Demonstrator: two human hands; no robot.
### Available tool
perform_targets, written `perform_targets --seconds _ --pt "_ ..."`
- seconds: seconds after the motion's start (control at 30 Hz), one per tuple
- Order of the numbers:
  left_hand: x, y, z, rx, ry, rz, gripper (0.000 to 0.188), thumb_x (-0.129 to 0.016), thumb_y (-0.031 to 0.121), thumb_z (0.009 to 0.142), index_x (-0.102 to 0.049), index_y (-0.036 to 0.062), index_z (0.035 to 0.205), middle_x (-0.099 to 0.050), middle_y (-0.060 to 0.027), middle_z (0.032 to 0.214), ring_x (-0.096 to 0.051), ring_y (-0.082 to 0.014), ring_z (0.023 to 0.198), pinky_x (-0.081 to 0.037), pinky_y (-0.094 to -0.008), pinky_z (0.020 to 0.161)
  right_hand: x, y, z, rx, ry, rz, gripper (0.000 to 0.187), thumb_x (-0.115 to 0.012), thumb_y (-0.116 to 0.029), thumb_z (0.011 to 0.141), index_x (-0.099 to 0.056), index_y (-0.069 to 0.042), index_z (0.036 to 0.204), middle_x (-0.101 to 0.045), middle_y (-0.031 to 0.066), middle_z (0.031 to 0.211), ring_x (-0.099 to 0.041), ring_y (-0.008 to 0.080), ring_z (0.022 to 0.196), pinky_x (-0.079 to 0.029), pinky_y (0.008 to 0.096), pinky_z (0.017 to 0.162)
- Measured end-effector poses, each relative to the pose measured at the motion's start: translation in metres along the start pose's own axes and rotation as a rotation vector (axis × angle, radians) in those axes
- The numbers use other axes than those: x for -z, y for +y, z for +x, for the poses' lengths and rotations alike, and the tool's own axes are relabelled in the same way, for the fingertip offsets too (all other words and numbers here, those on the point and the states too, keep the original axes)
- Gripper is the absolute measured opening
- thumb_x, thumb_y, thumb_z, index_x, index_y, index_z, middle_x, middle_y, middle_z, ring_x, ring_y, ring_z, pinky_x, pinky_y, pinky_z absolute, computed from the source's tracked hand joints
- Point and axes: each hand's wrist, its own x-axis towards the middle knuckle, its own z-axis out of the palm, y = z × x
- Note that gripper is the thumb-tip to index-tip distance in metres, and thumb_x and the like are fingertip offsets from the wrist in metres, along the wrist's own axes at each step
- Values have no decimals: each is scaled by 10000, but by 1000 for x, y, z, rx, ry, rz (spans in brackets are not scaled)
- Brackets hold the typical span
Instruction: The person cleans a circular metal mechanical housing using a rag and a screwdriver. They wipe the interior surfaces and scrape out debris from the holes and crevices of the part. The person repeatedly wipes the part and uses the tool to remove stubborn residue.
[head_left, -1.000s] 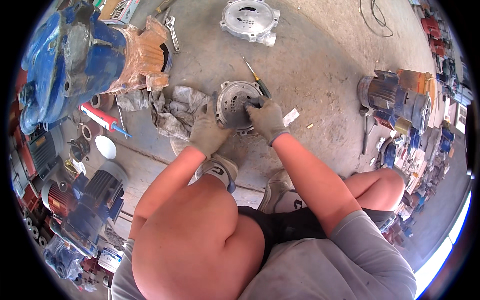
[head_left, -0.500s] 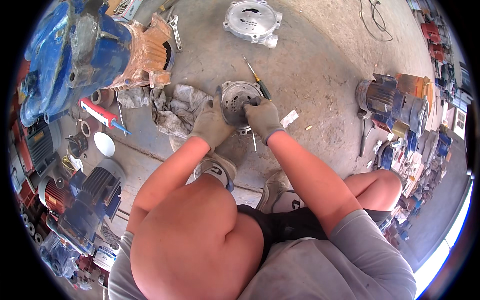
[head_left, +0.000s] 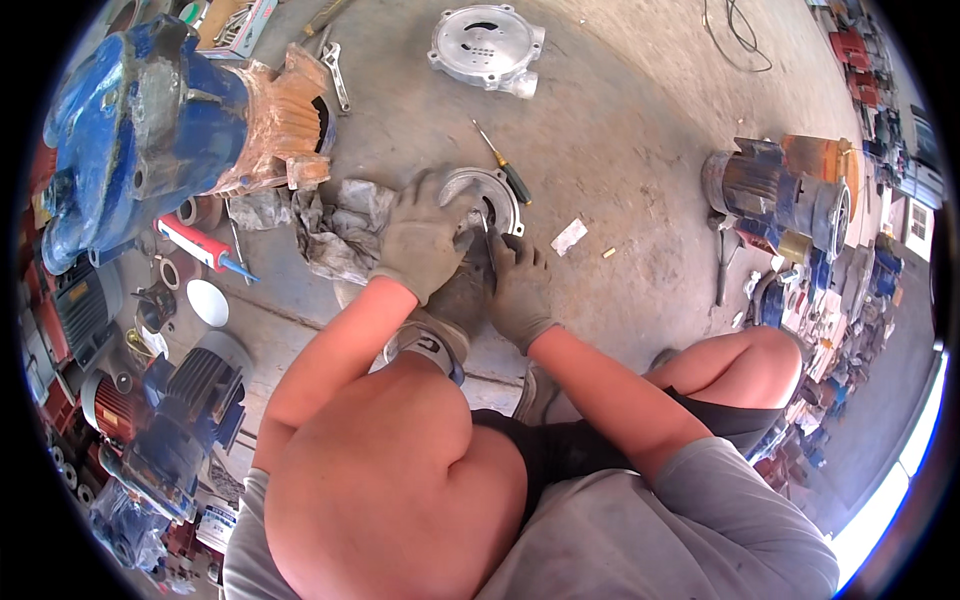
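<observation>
My left hand point(head_left: 422, 238), in a grey-brown work glove, lies over the left side of a round metal plate point(head_left: 508, 203); its fingers curl onto the plate and cover much of it. My right hand point(head_left: 520, 287), gloved too, is closed at the plate's near edge around a slender dark tool point(head_left: 489, 250) with a narrow bright tip against the plate; its exact kind is unclear. A screwdriver point(head_left: 510, 175) with a yellow and dark handle touches or lies just beyond the plate's far right side. A crumpled grey rag point(head_left: 340, 235) spreads left of my left hand.
A silvery round pump cover point(head_left: 487, 48) lies farther off on the floor. A large blue pump point(head_left: 150, 120) and a red sealant tube point(head_left: 195, 240) are at left, with an adjustable wrench point(head_left: 337, 75) beyond. A rusty motor point(head_left: 780, 195) stands at right.
My right hand has moved from the plate's face to its near edge, and a slender tool now shows there pointing away from me. My left hand has slid farther over the plate.
</observation>
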Motion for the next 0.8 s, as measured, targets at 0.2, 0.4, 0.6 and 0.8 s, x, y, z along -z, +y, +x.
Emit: perform_targets --seconds 0.2,0.4,0.6,0.8 --pt "-29 -7 16 -212 -72 -47 458 -736 265 922 -718 132 1360 -624 -152 1558 -496 -388 1516 -209 -637 1337 -3 8 -7 -103 -44 -98 963 -772 -310 887 -347 7 1691 -406 310 1661 -415 498 1511 -349 607 1250" --pt "-33 -4 17 -249 -40 76 387 -684 271 942 -722 152 1308 -693 -114 1482 -539 -355 1490 -177 -692 1324 3 20 16 -218 -103 55 1109 -833 -284 816 -251 113 1672 -380 357 1680 -459 518 1510 -412 528 1248" --pt "-33 -1 19 -203 -141 137 413 -667 293 957 -710 160 1345 -740 -81 1415 -609 -301 1409 -191 -683 1324 32 13 48 -277 -340 73 1154 -838 -327 836 -218 106 1707 -474 311 1631 -534 464 1469 -437 495 1242" --pt "-33 0 19 -195 -147 149 395 -661 291 967 -714 148 1330 -763 -82 1371 -631 -304 1362 -228 -671 1312 21 22 49 -238 -316 81 1094 -860 -330 827 -299 102 1661 -589 304 1498 -617 469 1360 -484 508 1167"
